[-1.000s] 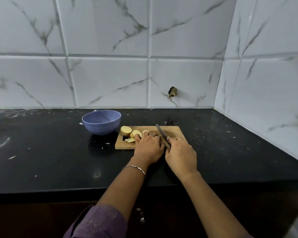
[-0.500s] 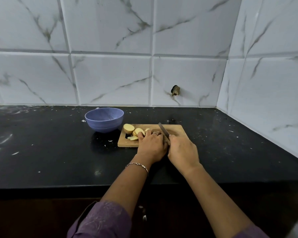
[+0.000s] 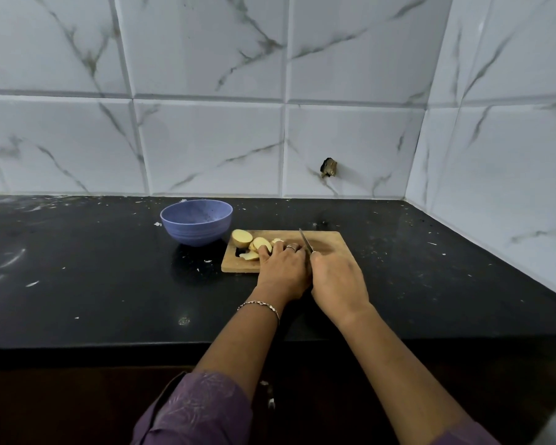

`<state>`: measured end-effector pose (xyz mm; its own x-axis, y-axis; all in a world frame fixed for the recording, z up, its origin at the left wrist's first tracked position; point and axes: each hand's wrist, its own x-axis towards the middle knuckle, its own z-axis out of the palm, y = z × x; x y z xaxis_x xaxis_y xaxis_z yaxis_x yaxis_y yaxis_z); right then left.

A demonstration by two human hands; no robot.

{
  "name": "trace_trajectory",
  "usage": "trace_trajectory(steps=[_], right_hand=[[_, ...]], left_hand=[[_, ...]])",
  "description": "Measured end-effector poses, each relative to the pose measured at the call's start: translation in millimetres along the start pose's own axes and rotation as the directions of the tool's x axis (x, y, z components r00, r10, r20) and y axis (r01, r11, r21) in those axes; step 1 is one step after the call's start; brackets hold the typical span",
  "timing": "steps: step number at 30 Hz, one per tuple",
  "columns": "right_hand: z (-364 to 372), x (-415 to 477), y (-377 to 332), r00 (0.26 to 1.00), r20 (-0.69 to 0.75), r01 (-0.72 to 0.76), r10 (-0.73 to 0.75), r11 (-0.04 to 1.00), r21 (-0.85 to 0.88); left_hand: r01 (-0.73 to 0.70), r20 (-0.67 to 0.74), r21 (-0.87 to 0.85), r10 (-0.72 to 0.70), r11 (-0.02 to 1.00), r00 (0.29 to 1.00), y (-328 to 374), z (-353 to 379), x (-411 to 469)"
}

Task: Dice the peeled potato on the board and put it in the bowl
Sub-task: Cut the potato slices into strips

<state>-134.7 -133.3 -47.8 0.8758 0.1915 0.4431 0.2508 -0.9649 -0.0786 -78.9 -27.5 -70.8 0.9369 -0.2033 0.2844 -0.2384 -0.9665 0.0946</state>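
Your left hand lies on the board with its fingers curled down over the potato, pinning the cut pieces. Most of what it holds is hidden under the knuckles. Your right hand is just beside it on the right, fist wrapped round the handle of the knife. The blade runs away from you, tip leaning a little left, right along the left hand's fingers. So the potato lies to the left of the blade, and the cut line sits between your two hands. A rounded end piece rests at the board's far left corner, nearest the bowl, which looks empty. I judge the next stroke needs those left fingertips tucked back.
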Motion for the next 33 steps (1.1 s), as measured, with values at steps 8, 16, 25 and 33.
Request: trace_trajectory(steps=[8,16,25,33], right_hand=[[1,-4,0,0.999,0.005,-0.041,0.041,0.999,-0.01],[11,-5,-6,0.998,-0.057,-0.013,0.009,0.997,-0.073],[16,-2,-3,0.995,-0.089,-0.053,0.048,0.997,-0.054],[23,1,0,0.989,-0.101,-0.11,0.109,0.994,-0.006]], left_hand=[[0.01,0.011,0.014,-0.01,1.0,1.0,1,-2,-1],[0.016,0.036,0.002,-0.016,1.0,0.999,1,-2,0],[0.017,0.023,0.003,-0.017,1.0,1.0,1,-2,-3],[0.025,0.022,-0.027,-0.025,0.999,0.999,1,1,-2]])
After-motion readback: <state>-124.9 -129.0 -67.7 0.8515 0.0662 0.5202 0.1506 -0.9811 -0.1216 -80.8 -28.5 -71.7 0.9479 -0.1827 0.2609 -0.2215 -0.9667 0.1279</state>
